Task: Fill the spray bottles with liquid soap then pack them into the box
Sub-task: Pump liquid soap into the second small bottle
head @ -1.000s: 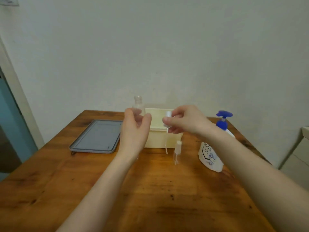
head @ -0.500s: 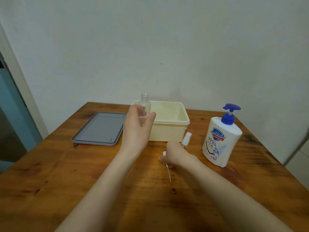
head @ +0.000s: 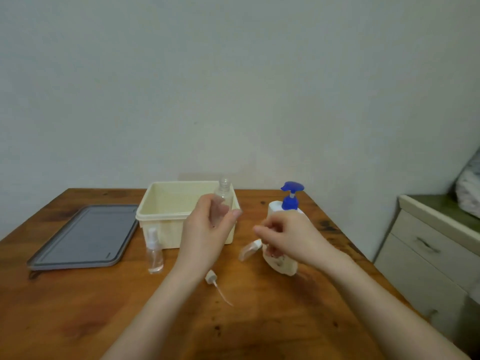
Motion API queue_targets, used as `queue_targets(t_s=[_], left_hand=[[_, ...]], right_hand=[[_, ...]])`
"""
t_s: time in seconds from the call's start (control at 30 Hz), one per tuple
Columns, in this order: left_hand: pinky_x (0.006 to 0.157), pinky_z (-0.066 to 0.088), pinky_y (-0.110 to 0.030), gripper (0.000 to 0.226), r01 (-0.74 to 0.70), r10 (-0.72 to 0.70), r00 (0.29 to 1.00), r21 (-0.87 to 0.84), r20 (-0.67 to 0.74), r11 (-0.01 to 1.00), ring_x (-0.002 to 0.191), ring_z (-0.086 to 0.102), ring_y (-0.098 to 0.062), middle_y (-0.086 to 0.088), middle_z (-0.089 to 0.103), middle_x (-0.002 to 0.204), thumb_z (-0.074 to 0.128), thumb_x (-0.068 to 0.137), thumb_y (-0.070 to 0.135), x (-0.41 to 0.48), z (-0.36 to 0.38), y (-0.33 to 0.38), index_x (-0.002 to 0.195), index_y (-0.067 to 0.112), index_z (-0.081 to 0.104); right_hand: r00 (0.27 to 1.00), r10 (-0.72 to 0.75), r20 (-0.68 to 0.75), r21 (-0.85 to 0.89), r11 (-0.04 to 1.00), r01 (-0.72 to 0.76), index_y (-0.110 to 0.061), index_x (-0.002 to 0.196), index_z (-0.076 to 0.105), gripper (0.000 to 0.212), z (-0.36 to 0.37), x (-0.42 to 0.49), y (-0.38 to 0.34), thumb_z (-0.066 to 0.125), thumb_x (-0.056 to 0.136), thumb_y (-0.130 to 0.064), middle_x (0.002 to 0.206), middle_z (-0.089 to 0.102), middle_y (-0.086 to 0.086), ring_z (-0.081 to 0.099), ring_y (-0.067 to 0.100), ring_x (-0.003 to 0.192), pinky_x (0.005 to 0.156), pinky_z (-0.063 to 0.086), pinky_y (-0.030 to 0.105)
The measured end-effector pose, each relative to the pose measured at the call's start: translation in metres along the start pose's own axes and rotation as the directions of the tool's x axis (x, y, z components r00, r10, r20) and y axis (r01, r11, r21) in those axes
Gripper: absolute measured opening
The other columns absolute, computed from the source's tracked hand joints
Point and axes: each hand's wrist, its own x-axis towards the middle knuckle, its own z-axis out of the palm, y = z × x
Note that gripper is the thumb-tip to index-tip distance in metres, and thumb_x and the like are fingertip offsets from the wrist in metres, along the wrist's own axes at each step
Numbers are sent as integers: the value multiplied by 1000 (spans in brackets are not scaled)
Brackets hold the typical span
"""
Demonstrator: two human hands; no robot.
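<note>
My left hand (head: 207, 229) grips a clear, uncapped spray bottle (head: 224, 196) upright in front of the cream box (head: 166, 216). Its white spray head with a thin tube (head: 211, 278) lies on the table below my hands. My right hand (head: 288, 235) hovers, blurred, with loosely curled fingers and nothing in it, in front of the white soap bottle (head: 281, 265) with a blue pump (head: 292, 193). A capped clear spray bottle (head: 155, 253) stands left of the box front. Another capped one (head: 250, 250) shows tilted next to my right hand.
A grey lid (head: 83, 235) lies flat on the left of the wooden table (head: 78, 315). A cream cabinet with drawers (head: 426, 245) stands off the table's right edge. The wall is close behind the box.
My right hand set the spray head down on the table, let go of it and rose toward the soap bottle. My left hand kept holding the open bottle.
</note>
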Motion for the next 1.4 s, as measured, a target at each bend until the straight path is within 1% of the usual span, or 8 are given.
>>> queue_targets(t_s=[0.13,0.27,0.57,0.7,0.83,1.07,1.27,1.4], left_hand=[[66,39,-9,35,45,-43,993,-15,107,999,85,54,-5,7,60,98,65,81,30,1,31,7,110,23,46],[62,38,-9,34,45,-48,983,17,178,999,81,52,-1,6,59,102,63,83,29,4,53,6,113,20,49],[60,35,-4,30,35,-45,966,43,253,998,79,44,8,17,48,99,59,87,27,13,78,0,114,24,48],[66,41,-10,22,6,-22,948,49,319,999,86,53,-1,12,56,99,57,87,29,18,86,-2,106,29,47],[68,43,-12,31,-35,11,949,72,314,997,90,54,-5,6,58,106,55,88,32,24,87,-2,117,24,48],[56,37,-10,29,-112,73,947,108,313,988,80,49,-2,4,55,102,52,89,33,29,84,0,116,25,46],[61,37,-10,26,-153,111,939,108,325,982,85,50,-1,8,54,101,51,89,34,29,83,-4,114,28,46],[60,38,-10,11,-151,124,938,61,324,987,80,51,0,12,54,90,52,90,31,29,84,-9,99,29,47]], right_hand=[[924,-26,-381,201,973,110,-14,72,61,18,-52,13,-3,56,89,-19,61,63,0,57,3,42,43,45,16],[853,12,-521,257,956,144,-4,86,62,15,-78,41,0,52,90,-14,64,61,3,57,10,50,46,46,17],[940,63,-336,226,974,15,-5,88,62,17,-70,95,18,49,91,-17,82,64,7,62,17,73,67,49,26],[982,106,-158,133,987,-85,-7,86,60,16,-63,107,19,52,90,-20,80,63,7,57,18,72,60,46,24],[989,145,-41,55,988,-143,-7,97,61,19,-62,112,20,54,90,-24,87,66,4,55,15,74,58,44,21],[993,116,25,-27,993,-115,-8,105,61,19,-68,114,16,54,88,-13,93,66,6,59,17,83,68,47,21],[995,98,-18,98,991,-96,-10,115,57,27,-59,116,25,45,92,-6,106,66,9,64,20,94,69,51,19],[993,110,-39,139,985,-104,-10,115,55,28,-51,118,33,41,92,-3,104,65,10,62,22,95,79,50,29]])
